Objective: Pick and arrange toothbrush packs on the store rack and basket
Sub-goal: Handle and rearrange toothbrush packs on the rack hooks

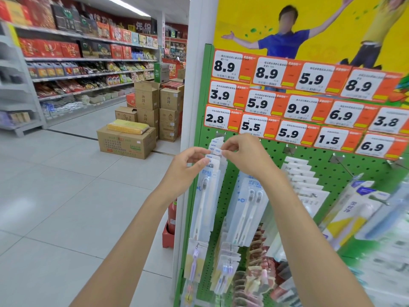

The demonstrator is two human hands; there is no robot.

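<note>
Toothbrush packs (204, 202) are seen hanging in a stack on the leftmost hook of the green pegboard rack (274, 156), just under the 2.8 price tag (215, 118). The front pack's header card is pinched by the left hand (188, 165), apparently to steady it. A card behind is nipped by the right hand (241, 154), likely so its hole can be lined up with the hook.

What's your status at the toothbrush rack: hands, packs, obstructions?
Left hand and right hand pinching top tabs of toothbrush packs. Packs hang on green pegboard. Nothing blocking.
</note>
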